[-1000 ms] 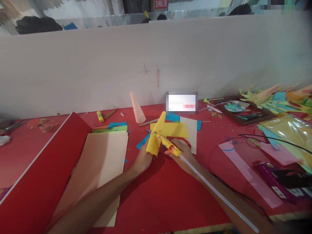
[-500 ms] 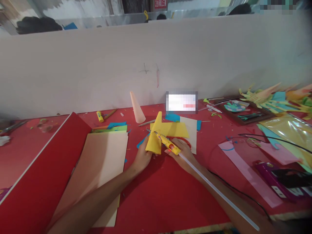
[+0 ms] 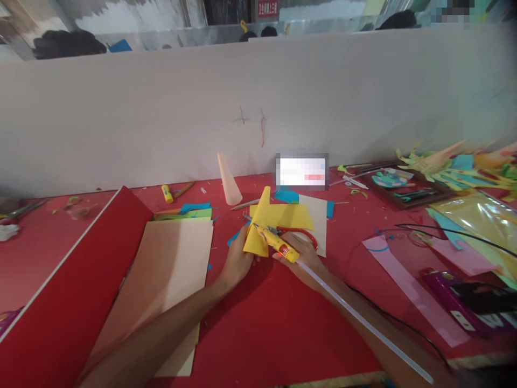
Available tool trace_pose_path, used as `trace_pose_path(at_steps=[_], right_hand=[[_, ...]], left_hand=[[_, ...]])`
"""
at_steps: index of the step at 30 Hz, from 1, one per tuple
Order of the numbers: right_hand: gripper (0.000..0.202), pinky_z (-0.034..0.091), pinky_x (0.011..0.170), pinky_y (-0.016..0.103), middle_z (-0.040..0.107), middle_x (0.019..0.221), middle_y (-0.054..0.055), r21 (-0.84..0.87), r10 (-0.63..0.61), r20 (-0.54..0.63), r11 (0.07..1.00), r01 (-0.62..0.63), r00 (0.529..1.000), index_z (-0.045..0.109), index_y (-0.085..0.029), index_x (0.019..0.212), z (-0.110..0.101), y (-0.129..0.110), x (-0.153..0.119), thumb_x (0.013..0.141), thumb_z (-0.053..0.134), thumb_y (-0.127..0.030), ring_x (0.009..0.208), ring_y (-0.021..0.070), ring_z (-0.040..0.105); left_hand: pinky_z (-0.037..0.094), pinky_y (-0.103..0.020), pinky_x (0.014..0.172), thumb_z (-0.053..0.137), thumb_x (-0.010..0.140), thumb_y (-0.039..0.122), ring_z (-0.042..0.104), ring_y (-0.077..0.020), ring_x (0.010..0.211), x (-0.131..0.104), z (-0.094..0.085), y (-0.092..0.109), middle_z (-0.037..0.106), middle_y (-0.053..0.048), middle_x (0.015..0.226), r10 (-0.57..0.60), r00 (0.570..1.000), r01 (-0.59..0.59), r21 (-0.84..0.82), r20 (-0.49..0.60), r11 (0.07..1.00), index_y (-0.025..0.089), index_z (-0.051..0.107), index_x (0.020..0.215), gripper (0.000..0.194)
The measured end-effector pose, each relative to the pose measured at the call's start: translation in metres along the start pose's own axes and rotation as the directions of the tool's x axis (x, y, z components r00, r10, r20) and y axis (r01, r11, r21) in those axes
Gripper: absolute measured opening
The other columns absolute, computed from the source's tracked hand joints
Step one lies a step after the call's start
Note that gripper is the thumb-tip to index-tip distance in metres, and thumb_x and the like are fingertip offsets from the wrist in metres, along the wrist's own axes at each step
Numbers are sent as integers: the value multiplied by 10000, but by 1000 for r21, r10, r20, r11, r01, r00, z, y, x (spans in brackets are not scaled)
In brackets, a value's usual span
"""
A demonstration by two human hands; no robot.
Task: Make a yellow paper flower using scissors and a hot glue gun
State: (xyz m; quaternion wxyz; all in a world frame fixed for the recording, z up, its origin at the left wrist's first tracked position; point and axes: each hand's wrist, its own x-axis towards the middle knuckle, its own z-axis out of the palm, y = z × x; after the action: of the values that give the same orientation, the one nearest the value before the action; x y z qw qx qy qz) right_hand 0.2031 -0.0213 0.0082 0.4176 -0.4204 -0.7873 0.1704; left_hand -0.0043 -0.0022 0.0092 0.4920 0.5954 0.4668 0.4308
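Red covered the tabletop [image 3: 266, 334], which ran the full width of the view and met a tall white partition [image 3: 141, 124] at its far edge. On the left leaned a long red panel [image 3: 76, 269] with a pale edge, and beside it lay a stack of cream paper [image 3: 161, 280].

Over to the right lay a pink paper strip [image 3: 416, 296] and, just beyond it, a purple pack [image 3: 438, 283] printed with big white characters; one looked like a B, while the others were too blurred to read. Straight ahead, a yellow sheet [image 3: 294, 214] overlapped a pale card.

Between these, the left hand [image 3: 238, 258] had its fingers wrapped on the lower left side of a yellow cone [image 3: 254, 242], which stood wide end down, tipped slightly right, over the middle of the table. The right hand [image 3: 301, 253] was closed around a yellow glue gun [image 3: 278, 242], its nozzle right at the cone's side; whether they touched could not be told. Its label showed a red patch, too small to read. A peach cone [image 3: 229, 180] stood near the partition, well behind.

Red scissor handles [image 3: 314, 237] showed beside the right hand. Smaller still, a red sign [image 3: 268, 8] beyond the partition bore white Chinese characters, beginning 卫生间.
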Motion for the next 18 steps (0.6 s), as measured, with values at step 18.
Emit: trace_pose_path(at_steps=[18], right_hand=[[273, 534, 737, 320, 688, 918, 62, 17, 33, 24, 999, -34, 999, 624, -234, 1036, -4, 0, -1, 1033, 594, -506, 848, 230, 682]], left_hand=[[417, -200, 433, 566, 758, 243, 590, -106, 481, 6, -2, -1, 672, 42, 695, -110, 994, 107, -253, 3, 961, 158, 575, 1257, 507]])
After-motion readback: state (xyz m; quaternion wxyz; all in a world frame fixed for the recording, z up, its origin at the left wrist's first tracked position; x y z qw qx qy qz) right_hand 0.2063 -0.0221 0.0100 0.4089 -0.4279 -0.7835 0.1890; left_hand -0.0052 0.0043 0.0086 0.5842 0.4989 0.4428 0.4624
